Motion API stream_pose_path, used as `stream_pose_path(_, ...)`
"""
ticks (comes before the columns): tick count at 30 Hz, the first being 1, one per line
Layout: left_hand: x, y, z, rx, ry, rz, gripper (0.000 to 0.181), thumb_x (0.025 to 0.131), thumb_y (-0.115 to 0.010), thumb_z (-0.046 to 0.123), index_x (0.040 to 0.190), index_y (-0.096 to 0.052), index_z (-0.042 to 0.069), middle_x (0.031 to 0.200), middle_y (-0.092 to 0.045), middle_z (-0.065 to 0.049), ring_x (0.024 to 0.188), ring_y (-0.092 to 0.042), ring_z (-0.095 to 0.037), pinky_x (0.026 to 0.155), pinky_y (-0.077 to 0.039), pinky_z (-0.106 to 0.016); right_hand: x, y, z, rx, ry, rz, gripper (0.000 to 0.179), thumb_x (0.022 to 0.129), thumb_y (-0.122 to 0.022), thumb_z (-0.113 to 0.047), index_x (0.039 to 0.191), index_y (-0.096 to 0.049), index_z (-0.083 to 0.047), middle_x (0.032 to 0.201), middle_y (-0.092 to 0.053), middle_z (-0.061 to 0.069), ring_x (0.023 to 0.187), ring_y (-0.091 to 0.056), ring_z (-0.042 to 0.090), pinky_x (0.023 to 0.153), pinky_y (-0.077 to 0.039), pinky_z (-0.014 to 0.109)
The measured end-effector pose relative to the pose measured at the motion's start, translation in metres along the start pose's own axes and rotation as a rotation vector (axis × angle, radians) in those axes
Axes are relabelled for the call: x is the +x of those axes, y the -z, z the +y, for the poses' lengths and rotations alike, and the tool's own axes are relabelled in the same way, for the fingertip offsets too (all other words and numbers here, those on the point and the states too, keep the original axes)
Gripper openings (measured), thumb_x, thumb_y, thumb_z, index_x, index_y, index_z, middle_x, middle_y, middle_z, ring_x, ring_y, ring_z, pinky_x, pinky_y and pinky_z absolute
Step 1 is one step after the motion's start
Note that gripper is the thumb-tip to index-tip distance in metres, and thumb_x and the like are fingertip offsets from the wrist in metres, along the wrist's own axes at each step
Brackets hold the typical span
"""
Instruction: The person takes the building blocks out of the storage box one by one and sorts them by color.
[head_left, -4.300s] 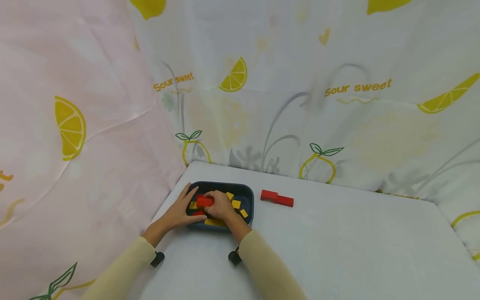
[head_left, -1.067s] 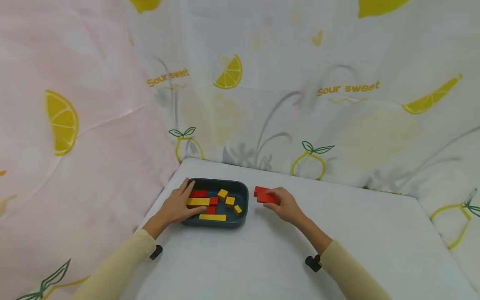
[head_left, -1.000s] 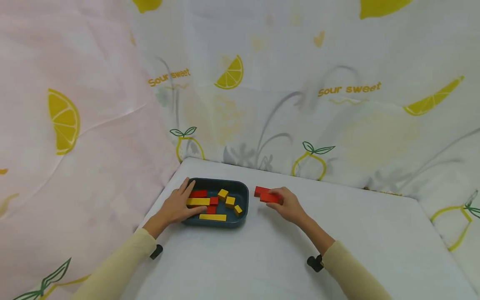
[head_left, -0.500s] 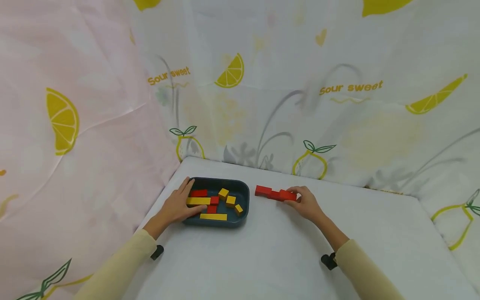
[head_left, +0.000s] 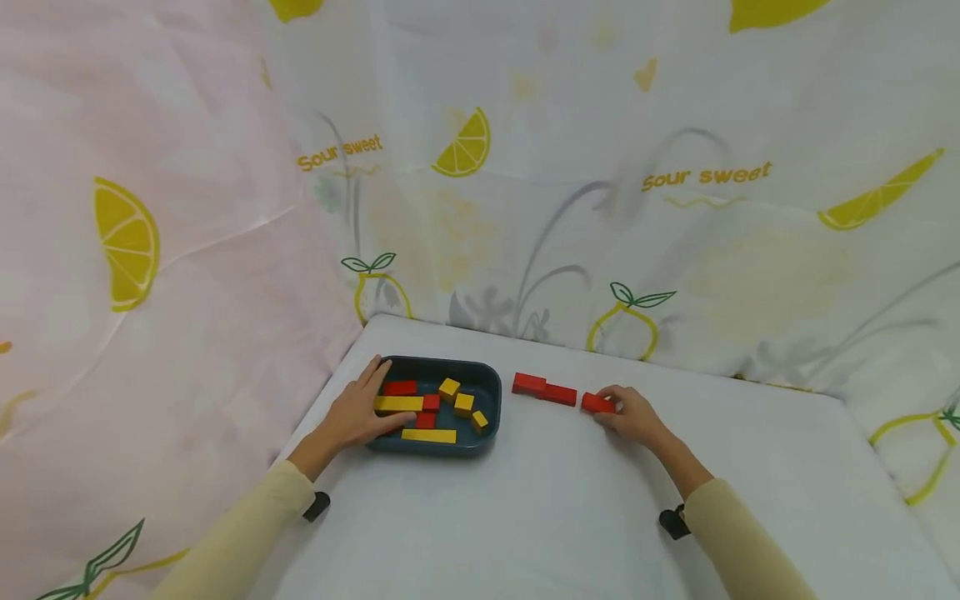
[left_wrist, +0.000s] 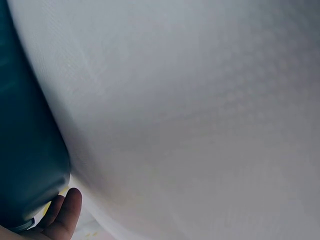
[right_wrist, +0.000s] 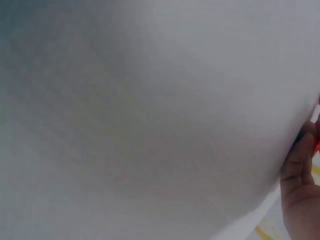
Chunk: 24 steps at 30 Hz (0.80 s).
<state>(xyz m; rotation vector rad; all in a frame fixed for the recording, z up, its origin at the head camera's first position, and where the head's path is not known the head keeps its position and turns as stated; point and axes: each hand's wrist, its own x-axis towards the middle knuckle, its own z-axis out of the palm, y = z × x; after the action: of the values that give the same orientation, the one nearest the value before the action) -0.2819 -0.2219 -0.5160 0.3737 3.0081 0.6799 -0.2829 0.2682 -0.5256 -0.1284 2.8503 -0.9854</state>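
A dark blue rectangular tray holds several red and yellow blocks. My left hand rests over its left end, fingers extended at the back rim and thumb lying across the front part. In the left wrist view, fingertips show beside the tray's wall. On the table to the right, my right hand pinches a red block between thumb and fingers. Left of that block, beyond a small gap, two red blocks lie end to end. The right wrist view catches only a sliver of red block.
A white cloth covers the table. Patterned fabric with lemons hangs behind it, and pinkish fabric hangs along the left side. Inside the tray, yellow cubes sit at the right and a long yellow block lies near the front.
My right hand took a red block out of the tray and carried it right, past the two red blocks, down to the table. My left hand has stayed at the tray's left end.
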Motion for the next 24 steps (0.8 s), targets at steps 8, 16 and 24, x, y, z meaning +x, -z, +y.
stream_pose_path(8, 0.001, 0.001, -0.001, 0.002, 0.002, -0.012, 0.113, 0.077, -0.06, 0.078, 0.159, -0.017, 0.013, 0.167, -0.008, -0.014, 0.137, -0.037, -0.051, 0.107, -0.034, -0.069, 0.011, 0.0, 0.006, 0.084, -0.064, -0.083, 0.036, 0.09, -0.072, -0.017, 0.124, -0.066, -0.008, 0.119, -0.061, 0.016, 0.092, -0.054, 0.024, 0.069, -0.048, 0.028)
stream_pose_path(16, 0.002, 0.003, -0.003, -0.008, 0.008, -0.005, 0.11, 0.079, -0.061, 0.076, 0.159, -0.017, 0.013, 0.167, -0.008, -0.015, 0.138, -0.035, -0.05, 0.107, -0.033, -0.07, 0.019, 0.002, -0.001, 0.08, -0.068, -0.088, 0.037, 0.09, -0.071, -0.018, 0.125, -0.066, -0.007, 0.127, -0.06, 0.017, 0.11, -0.049, 0.03, 0.083, -0.048, 0.036)
stream_pose_path(24, 0.002, 0.001, -0.001, -0.005, -0.006, -0.01, 0.106, 0.081, -0.061, 0.074, 0.158, -0.02, 0.013, 0.166, -0.009, -0.016, 0.138, -0.035, -0.051, 0.107, -0.032, -0.07, 0.018, -0.001, 0.002, 0.083, -0.093, -0.08, 0.038, 0.091, -0.071, -0.02, 0.126, -0.066, -0.009, 0.127, -0.059, 0.018, 0.112, -0.048, 0.032, 0.089, -0.047, 0.042)
